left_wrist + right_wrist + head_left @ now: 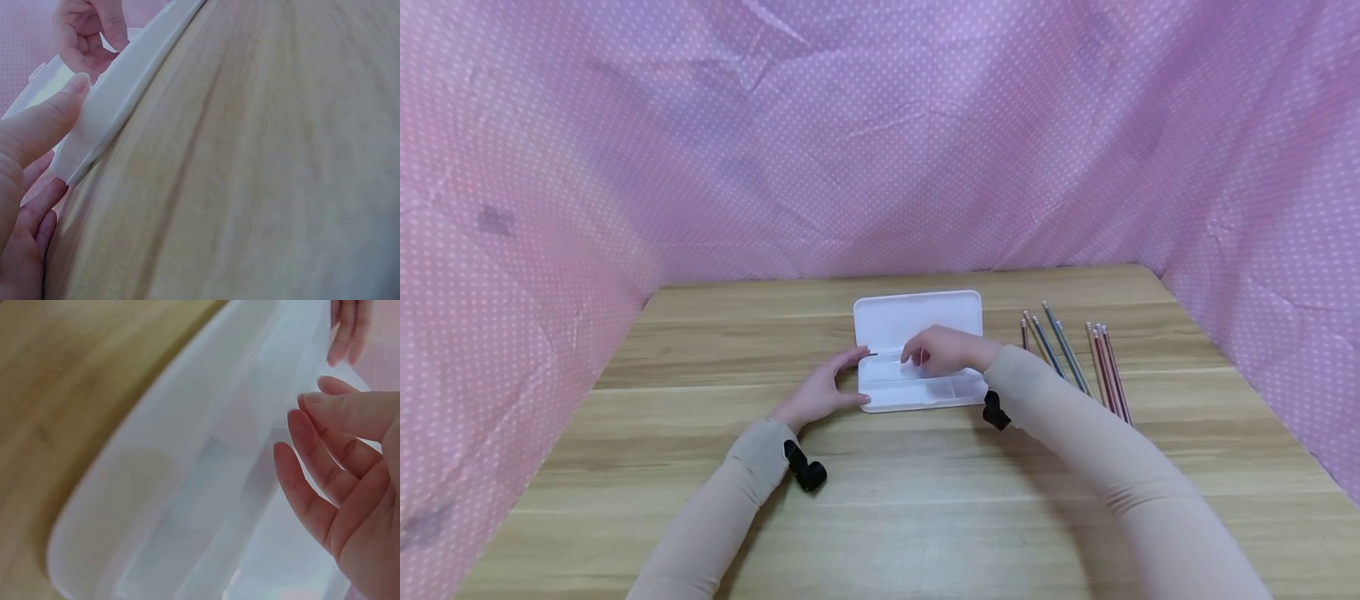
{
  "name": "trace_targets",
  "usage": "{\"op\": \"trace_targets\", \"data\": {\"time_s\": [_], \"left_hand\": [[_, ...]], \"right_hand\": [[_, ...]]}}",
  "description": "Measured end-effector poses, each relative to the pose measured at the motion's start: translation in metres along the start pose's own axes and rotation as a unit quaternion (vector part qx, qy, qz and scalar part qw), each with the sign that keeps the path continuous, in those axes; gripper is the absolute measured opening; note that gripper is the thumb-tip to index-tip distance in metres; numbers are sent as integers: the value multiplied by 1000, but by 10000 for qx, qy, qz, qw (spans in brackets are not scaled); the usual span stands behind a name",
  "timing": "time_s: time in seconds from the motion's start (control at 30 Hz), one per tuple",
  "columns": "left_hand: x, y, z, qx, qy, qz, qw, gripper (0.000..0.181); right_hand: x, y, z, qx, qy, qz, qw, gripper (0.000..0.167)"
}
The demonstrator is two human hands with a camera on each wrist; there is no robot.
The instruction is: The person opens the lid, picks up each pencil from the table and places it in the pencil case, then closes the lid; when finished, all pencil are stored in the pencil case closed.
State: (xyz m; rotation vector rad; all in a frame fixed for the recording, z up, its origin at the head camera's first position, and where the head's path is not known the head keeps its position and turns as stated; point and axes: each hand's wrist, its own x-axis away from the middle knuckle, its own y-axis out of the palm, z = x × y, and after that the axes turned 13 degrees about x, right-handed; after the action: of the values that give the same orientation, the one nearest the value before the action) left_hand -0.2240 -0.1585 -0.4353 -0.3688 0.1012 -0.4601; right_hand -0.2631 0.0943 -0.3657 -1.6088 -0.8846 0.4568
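A white plastic box [887,318], shaped like a pencil case, lies with its lid folded back. Its tray shows long and short compartments. My left hand [820,392] grips the box's left end, thumb at the near corner and fingers at the far side; the left wrist view has the thumb [47,125] on the near side wall. Over the tray hovers my right hand [947,348], its fingers loosely curled and pointing down. In the right wrist view the right hand [350,475] has its thumb near the index finger, and no held thing shows between them.
Several bluish and golden pencils [1049,347] lie right of the box, partly hidden behind the right forearm. Further right is a bunch of reddish pencils [1116,373]. A wood-grain table [737,333] carries everything, with pink dotted cloth [880,167] hanging around it.
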Motion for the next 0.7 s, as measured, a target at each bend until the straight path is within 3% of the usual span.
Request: {"op": "trace_targets", "data": {"time_s": [0.37, 0.6, 0.7], "left_hand": [[2, 2, 2, 184, 39, 33, 9998, 77], [2, 2, 0, 139, 152, 5, 9998, 77], [2, 2, 0, 94, 194, -1, 9998, 77]], "right_hand": [[16, -24, 2, -289, 53, 971, 9948, 29], [33, -26, 5, -955, 255, 1443, 9846, 30], [42, -25, 9, -1302, 536, 1565, 9776, 32]]}}
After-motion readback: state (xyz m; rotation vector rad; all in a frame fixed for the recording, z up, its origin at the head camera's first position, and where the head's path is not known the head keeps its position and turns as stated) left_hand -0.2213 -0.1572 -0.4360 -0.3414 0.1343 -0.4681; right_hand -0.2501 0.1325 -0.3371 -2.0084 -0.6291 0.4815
